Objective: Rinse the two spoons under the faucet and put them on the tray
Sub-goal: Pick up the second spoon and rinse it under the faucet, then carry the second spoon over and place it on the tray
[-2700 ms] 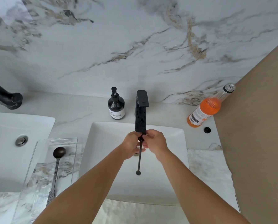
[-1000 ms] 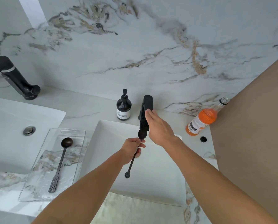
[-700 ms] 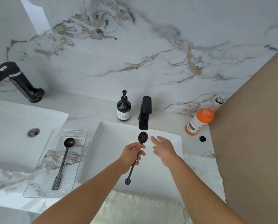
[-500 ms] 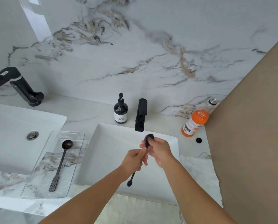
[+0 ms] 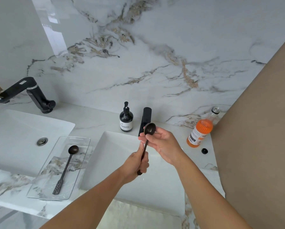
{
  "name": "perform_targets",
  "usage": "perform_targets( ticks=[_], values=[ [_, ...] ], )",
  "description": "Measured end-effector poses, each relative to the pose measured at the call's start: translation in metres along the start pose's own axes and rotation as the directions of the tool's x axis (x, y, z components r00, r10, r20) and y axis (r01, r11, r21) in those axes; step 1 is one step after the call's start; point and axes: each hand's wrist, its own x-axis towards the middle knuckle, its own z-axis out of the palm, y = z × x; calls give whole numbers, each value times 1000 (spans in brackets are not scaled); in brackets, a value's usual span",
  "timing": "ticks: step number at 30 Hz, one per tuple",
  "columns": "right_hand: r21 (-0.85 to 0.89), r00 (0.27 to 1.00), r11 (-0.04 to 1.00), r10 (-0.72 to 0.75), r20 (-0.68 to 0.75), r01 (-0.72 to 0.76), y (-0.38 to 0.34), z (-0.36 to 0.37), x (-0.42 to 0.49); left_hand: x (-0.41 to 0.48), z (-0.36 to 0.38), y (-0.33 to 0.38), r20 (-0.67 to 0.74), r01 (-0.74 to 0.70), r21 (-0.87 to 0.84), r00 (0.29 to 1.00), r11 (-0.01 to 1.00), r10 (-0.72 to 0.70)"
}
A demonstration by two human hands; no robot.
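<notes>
My left hand grips the handle of a dark spoon, held upright over the white sink basin. Fingers of my right hand pinch the spoon just under its bowl. The bowl sits just in front of the black faucet. No water stream is visible. A second dark spoon lies lengthwise on the clear tray left of the basin, bowl at the far end.
A black soap pump bottle stands left of the faucet. An open orange drink bottle and its black cap sit at the right by a brown panel. A second basin with a drain and black faucet lies left.
My right hand left the faucet and came onto the spoon's bowl. The spoon has been lifted slightly, bowl facing up. The view has pulled back a little.
</notes>
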Motion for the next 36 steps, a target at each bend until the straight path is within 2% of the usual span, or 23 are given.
perform_targets(
  ticks=[2, 4, 6, 8, 10, 11, 13, 17, 19, 22, 26, 27, 29, 31, 34, 36],
  values=[
    [-121, 992, 987, -113, -53, 105, -14, 0, -1, 0, 2, 11, 28, -27, 41, 999, 999, 25],
    [-228, 970, 956, -215, -111, 186, -26, -3, 0, 5, 3, 21, 22, -90, 190, 996, 978, 87],
    [-324, 956, 923, -261, -134, 207, -30, -1, -3, 9, 5, 32, 14, -155, 387, 987, 909, 162],
    [-403, 944, 892, -289, -162, 204, -29, 3, -8, 14, 4, 40, -19, -167, 497, 979, 851, 203],
    [-478, 931, 843, -344, -124, 247, -24, 6, -14, 19, 0, 46, -75, -201, 559, 954, 805, 290],
    [-510, 929, 819, -356, -97, 261, -24, 10, -18, 19, 1, 49, -56, -217, 612, 948, 761, 315],
    [-558, 937, 798, -335, -99, 226, -24, 10, -19, 21, 1, 51, -26, -189, 706, 956, 682, 292],
    [-559, 941, 803, -320, -111, 207, -32, 6, -27, 18, -2, 52, 17, -172, 766, 969, 619, 248],
    [-554, 930, 804, -342, -134, 216, -39, 3, -29, 16, 2, 49, -20, -176, 727, 961, 664, 276],
    [-496, 877, 816, -439, -196, 297, -42, 3, -36, 9, 12, 53, -29, -289, 623, 920, 727, 391],
    [-599, 935, 772, -339, -106, 212, -23, 12, -39, -3, 7, 37, -95, -272, 696, 882, 664, 462],
    [-608, 934, 768, -336, -120, 199, -17, 13, -38, -5, 4, 32, -125, -256, 703, 874, 663, 469],
    [-609, 947, 781, -283, -154, 134, -10, 12, -35, -15, -1, 26, -152, -199, 704, 895, 681, 418],
    [-595, 967, 802, -192, -170, 55, 1, 15, -34, -28, -7, 14, -218, -131, 640, 914, 757, 342],
    [-548, 979, 836, -128, -159, 20, 14, 28, -27, -43, -24, 0, -288, -125, 545, 901, 829, 325],
    [-575, 986, 817, -58, -156, -43, 28, 44, -24, -53, -43, -4, -318, -114, 436, 908, 893, 272]
  ],
)
